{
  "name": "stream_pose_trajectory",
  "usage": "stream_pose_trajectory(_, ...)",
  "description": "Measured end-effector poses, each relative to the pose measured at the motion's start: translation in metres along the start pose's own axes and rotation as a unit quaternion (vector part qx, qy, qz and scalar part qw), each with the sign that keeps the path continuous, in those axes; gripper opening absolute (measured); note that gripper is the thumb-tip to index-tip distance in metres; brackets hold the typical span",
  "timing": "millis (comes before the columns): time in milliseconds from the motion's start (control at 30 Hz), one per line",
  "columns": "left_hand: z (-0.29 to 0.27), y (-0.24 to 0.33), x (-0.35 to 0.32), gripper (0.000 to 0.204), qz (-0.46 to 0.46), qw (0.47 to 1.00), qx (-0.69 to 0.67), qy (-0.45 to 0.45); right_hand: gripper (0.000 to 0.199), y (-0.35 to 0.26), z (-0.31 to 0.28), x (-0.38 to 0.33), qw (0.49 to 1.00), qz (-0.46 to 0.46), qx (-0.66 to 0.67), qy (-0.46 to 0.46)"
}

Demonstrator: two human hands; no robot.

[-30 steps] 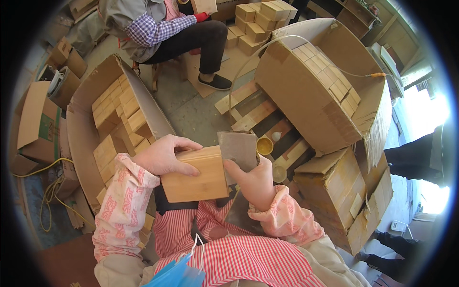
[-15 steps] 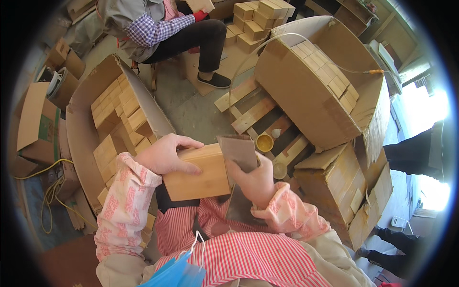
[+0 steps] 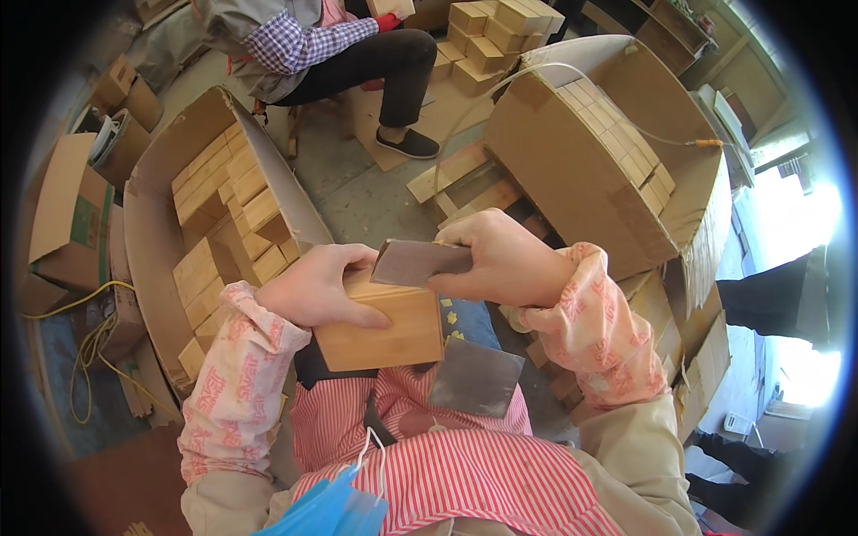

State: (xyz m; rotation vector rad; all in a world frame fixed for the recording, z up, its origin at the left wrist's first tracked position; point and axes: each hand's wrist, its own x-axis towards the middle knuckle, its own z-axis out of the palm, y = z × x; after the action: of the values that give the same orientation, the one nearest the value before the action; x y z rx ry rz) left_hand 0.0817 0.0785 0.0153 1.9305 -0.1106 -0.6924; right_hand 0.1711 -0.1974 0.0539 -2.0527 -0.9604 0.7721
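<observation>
Sanding, it seemed: our left hand (image 3: 313,288) gripped the block (image 3: 384,338), our right hand (image 3: 505,256) pinched the sheet (image 3: 418,263) at its far edge, and the next stroke called for steadiness!

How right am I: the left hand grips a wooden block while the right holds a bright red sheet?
Not quite: in the head view, the right hand holds a greyish-brown sheet, not a red one. The left hand does grip the wooden block.

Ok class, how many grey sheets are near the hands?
2: a sheet in the right hand, by the wooden block; another sheet on the striped apron. Others may be hidden.
</observation>
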Motion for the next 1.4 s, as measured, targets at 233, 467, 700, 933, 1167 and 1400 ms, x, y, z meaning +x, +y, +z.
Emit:
stream_pose_trajectory(233, 0.003, -0.015, -0.001, 0.096, 0.040, 0.998, 0.030, 0.045, 0.036, -0.028, 0.011, 0.031, 0.973, -0.096, -0.209, -0.014)
stream_pose_trajectory(467, 0.006, -0.003, -0.006, 0.097, 0.059, 0.998, -0.005, 0.034, 0.036, -0.014, -0.006, 0.029, 0.990, 0.052, -0.050, -0.120)
stream_pose_trajectory(700, 0.007, 0.003, -0.018, 0.105, -0.001, 0.994, 0.084, 0.064, 0.038, 0.004, -0.025, -0.002, 0.984, 0.127, 0.054, -0.113)
stream_pose_trajectory(933, 0.012, -0.002, -0.014, 0.107, 0.026, 0.995, 0.074, 0.059, 0.054, 0.026, 0.012, -0.013, 0.988, 0.031, 0.139, -0.057)
stream_pose_trajectory(1167, 0.005, 0.008, -0.039, 0.106, 0.022, 0.997, -0.021, 0.074, 0.040, 0.108, 0.032, -0.089, 0.972, 0.171, 0.103, 0.128)
stream_pose_trajectory(1400, 0.007, 0.028, -0.054, 0.111, 0.048, 0.987, -0.124, 0.086, 0.041, 0.178, 0.132, -0.147, 0.919, 0.364, 0.011, 0.148)
